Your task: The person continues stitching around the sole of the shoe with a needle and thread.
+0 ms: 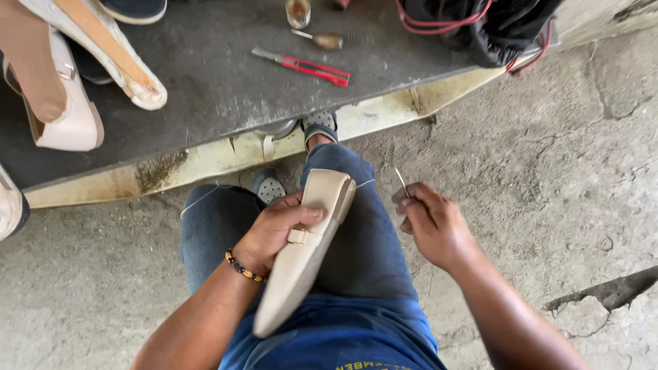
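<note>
Over the person's lap, the left hand [274, 233] grips a cream shoe [305, 250]; the right hand [435, 226] pinches a needle [401, 182] between its fingers [406, 200]; red pliers [301, 66] lie near the dark surface's [205, 82] front edge.

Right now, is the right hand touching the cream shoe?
Apart. The head view shows blue jeans between the right hand and the cream shoe.

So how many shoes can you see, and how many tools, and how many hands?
Cream shoes: 3 — one in the left hand, shoe; two on the dark mat, shoe and shoe.
Tools: 3 — needle in the right hand, red-handled tool, wooden-handled tool.
Hands: 2.
Total: 8.
</note>
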